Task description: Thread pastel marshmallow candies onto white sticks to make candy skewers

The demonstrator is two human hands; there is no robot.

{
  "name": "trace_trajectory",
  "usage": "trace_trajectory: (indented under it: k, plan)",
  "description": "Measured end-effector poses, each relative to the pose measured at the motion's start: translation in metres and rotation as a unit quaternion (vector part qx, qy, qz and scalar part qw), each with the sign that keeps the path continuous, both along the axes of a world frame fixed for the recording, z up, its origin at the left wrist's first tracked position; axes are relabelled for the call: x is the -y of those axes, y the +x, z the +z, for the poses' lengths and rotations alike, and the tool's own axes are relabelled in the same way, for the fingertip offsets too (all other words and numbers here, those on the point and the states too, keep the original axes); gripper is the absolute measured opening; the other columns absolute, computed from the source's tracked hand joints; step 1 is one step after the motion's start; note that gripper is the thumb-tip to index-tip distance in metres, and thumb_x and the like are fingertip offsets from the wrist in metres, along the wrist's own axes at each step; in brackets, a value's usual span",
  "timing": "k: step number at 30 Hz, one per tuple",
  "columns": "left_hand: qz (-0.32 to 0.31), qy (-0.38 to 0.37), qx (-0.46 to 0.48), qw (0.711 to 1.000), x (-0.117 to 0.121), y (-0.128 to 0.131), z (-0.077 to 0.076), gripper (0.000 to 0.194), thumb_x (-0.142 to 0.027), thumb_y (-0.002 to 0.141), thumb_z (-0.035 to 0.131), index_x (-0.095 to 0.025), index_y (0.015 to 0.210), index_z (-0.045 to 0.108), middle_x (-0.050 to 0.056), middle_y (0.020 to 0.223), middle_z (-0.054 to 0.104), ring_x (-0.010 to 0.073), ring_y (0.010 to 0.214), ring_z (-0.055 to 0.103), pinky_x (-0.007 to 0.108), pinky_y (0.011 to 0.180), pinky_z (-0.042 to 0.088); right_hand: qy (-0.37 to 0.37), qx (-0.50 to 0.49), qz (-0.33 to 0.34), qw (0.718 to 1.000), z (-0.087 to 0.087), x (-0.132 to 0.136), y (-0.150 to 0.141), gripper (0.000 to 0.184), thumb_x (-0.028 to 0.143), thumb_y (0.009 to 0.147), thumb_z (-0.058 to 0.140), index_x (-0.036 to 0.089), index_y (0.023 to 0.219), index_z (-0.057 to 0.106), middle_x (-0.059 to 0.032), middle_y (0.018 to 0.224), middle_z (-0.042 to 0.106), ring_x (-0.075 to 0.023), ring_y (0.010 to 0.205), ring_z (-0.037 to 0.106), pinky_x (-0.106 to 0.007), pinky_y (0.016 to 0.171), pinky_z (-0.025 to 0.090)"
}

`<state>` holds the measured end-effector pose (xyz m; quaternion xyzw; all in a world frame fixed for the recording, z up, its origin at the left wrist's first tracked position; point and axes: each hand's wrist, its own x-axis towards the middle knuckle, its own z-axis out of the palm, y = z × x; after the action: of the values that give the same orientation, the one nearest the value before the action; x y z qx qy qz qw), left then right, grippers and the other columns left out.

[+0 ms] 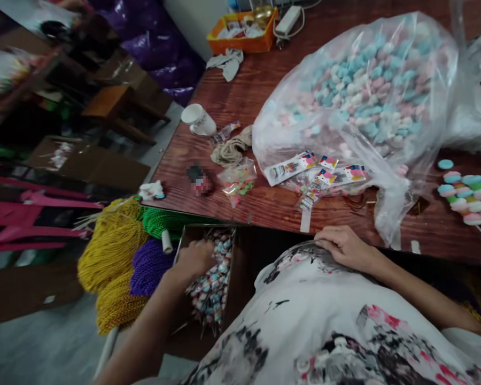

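Observation:
My left hand (198, 258) reaches down into a narrow cardboard box (233, 251) below the table edge. It lies over a heap of small wrapped sweets on sticks (214, 294); its fingers are blurred and partly hidden, so I cannot make out a grip. At the table's front edge, my right hand (344, 245) rests against the patterned shirt (304, 289), its fingers curled together with nothing visible in them. Just beyond it lie printed wrappers (316, 176) and a large clear bag of pastel marshmallows (369, 96), its gathered neck (396, 198) hanging toward the edge.
Marshmallow skewers (471, 195) lie at the right. A white mug (198, 120), a small bag of sweets (238, 182) and an orange basket (242, 35) stand along the table's left side. Yellow cord bundles (116, 246) and purple cord (150, 267) crowd the box's left.

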<state>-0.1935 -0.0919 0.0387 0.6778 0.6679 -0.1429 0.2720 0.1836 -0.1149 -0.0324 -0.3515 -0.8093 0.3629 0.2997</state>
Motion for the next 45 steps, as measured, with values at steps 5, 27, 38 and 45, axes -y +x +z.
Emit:
trace_trajectory:
  k: [5,27,38,45]
  plan:
    - [-0.22,0.187,0.049,0.956,-0.051,0.154,-0.016,0.042,-0.051,0.093,0.045,-0.015,0.099,0.065,0.014,0.102,0.067,0.0239,0.1,0.062,0.031,0.088,0.046,0.066,-0.057,-0.098,0.991,0.011,-0.002,-0.011,0.016,0.012,0.091,0.049,0.017,0.096,0.063,-0.0022,0.075,0.065,-0.0112,0.065,0.058,-0.024,0.063,0.045]
    - [-0.326,0.426,0.045,0.843,-0.108,0.204,-0.083,0.021,-0.011,0.084,0.05,-0.015,0.097,0.066,0.011,0.089,0.067,0.0233,0.086,0.06,0.035,0.074,0.044,0.001,0.46,-0.66,0.594,0.021,0.056,0.219,0.037,0.038,0.091,0.044,0.017,0.105,0.071,-0.0183,0.104,0.068,-0.0355,0.1,0.058,-0.043,0.071,0.041]
    - [-0.344,0.443,0.068,0.825,-0.11,0.22,-0.081,0.022,-0.017,0.09,0.049,-0.017,0.106,0.064,0.01,0.095,0.068,0.0222,0.086,0.059,0.032,0.073,0.043,-0.035,0.452,-0.66,0.6,0.016,0.057,0.223,0.039,0.032,0.094,0.036,0.015,0.097,0.07,-0.0146,0.093,0.072,-0.0221,0.076,0.057,-0.033,0.06,0.027]
    - [-0.311,0.376,0.04,0.872,-0.112,0.222,-0.072,0.017,-0.016,0.088,0.049,-0.017,0.08,0.064,0.008,0.085,0.067,0.0213,0.081,0.06,0.031,0.068,0.04,-0.002,0.618,-0.492,0.614,0.094,0.001,0.233,0.041,0.025,0.095,0.028,0.022,0.117,0.064,-0.0113,0.096,0.069,-0.0209,0.074,0.057,-0.031,0.057,0.019]
